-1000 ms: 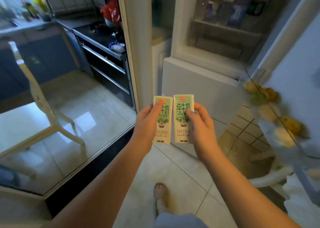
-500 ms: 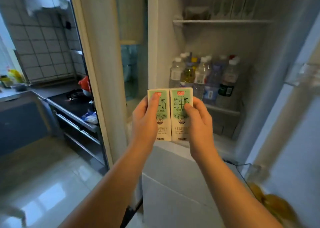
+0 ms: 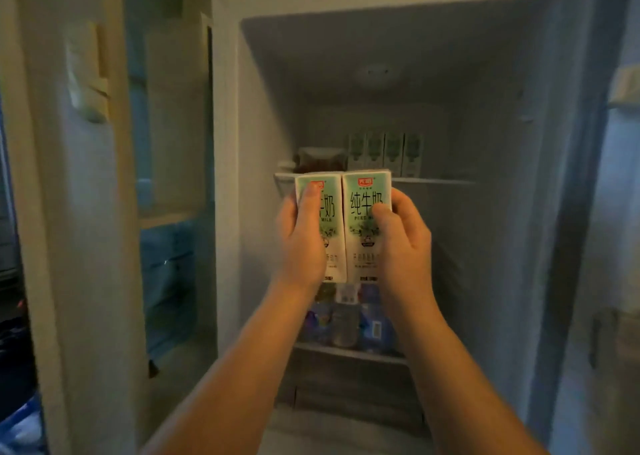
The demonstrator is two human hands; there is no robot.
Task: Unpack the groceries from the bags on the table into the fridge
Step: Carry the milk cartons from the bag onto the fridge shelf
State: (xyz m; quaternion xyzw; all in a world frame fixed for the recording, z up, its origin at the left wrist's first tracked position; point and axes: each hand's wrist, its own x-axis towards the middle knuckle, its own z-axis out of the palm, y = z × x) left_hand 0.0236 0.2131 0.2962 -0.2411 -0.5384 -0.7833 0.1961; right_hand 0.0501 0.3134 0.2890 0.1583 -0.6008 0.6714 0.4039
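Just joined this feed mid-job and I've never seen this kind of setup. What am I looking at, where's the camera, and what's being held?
There is no machine: a person works bare-handed, and the one camera sits on their head, looking forward and down. The left hand and right hand each hold a green-and-white milk carton, the left carton and right carton pressed side by side. In front is the open fridge. Its upper shelf already carries a row of similar cartons; bottles stand on the shelf below.

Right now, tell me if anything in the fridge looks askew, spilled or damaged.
Nothing stands out. The left hand and right hand hold two milk cartons upright side by side; the cartons on the upper shelf stand straight, and the bottles below look upright.
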